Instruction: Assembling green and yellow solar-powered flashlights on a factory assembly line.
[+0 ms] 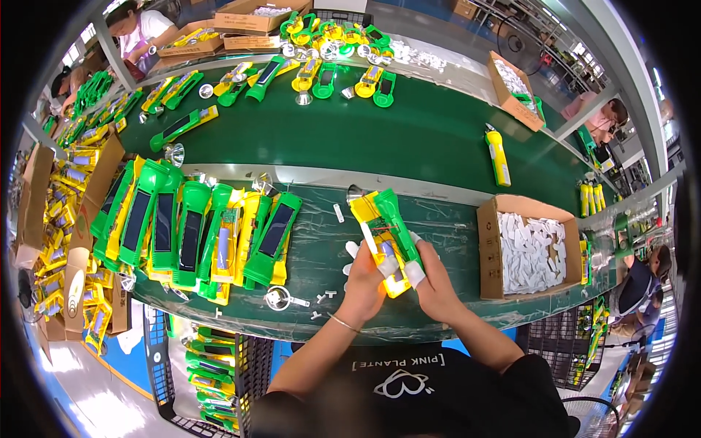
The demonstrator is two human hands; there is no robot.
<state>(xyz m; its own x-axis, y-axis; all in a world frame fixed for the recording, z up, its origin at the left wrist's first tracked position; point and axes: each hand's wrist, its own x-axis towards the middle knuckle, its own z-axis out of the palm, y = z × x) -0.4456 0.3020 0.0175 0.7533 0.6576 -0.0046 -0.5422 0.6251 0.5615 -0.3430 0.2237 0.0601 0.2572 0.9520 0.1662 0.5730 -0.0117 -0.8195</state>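
L hand (365, 274) + R hand (431, 281) – both gripping yellow-green flashlight (383, 230) | cardboard box (491, 248) w/ white parts just right

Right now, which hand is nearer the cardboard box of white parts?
Right. The right hand grips the yellow-green flashlight on the side toward the cardboard box; the left hand is on the far side.

Yellow-and-green flashlight (383, 233) in white-taped fingers (414, 273), dark green table (438, 226), brown cardboard box (491, 248) of white pieces (531, 252)
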